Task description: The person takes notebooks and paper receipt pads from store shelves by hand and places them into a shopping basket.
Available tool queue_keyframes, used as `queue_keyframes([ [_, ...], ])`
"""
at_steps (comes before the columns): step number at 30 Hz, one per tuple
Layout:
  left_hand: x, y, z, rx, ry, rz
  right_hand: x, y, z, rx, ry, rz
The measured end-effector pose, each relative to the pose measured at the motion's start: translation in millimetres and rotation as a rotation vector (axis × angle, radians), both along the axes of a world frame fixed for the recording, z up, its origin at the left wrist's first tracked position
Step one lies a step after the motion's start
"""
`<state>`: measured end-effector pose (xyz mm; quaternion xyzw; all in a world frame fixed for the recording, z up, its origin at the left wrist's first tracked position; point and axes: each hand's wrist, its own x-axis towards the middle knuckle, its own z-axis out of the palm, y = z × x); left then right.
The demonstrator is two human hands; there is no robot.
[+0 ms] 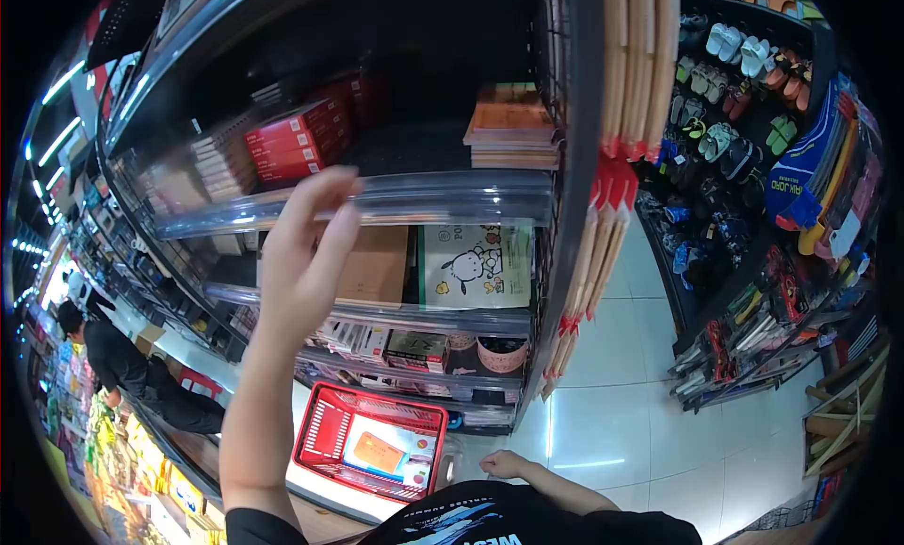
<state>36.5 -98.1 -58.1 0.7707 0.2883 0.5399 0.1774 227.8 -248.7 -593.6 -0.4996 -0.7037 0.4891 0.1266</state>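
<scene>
Raised in front of the shelf edge, my left hand (315,234) has its fingers apart and holds nothing. Behind it are red boxes (287,147) stacked on the upper shelf, and a brown cardboard item (377,262) with a green-edged cartoon dog pad (476,267) on the shelf below. Orange booklets (511,116) lie stacked at that upper shelf's right end. My right hand (504,464) hangs low near my body, its fingers curled; what they hold, if anything, is hidden. Left of it, a red basket (320,422) contains an orange-and-blue packet (377,453).
A shelf post (574,168) with hanging wooden-looking goods stands right of the shelf. Footwear racks (730,102) line the far right. At the left, a person in dark clothes (141,375) leans over a display. Pale floor tiles (612,357) show between the racks.
</scene>
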Motion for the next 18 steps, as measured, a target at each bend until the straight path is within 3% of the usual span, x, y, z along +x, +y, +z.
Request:
queue_keyframes([
  [3,38.6,39.8,31.6,0.006,0.224,0.036,7.5,-9.3,-21.8,0.022,0.035,-0.033],
  [5,62.3,60.5,43.8,-0.032,0.284,0.068,12.3,-11.9,-23.9,-0.109,0.124,-0.1],
  [7,81.9,78.5,51.3,-0.213,0.451,0.091,16.4,-12.9,-23.3,-0.107,0.159,-0.107],
  [13,113.3,91.9,63.4,-0.505,0.446,0.102,29.6,-21.8,-28.2,-0.145,0.183,-0.172],
  [18,118.2,97.0,64.5,-0.424,0.508,0.102,33.7,-29.6,-26.0,-0.149,0.097,-0.141],
])
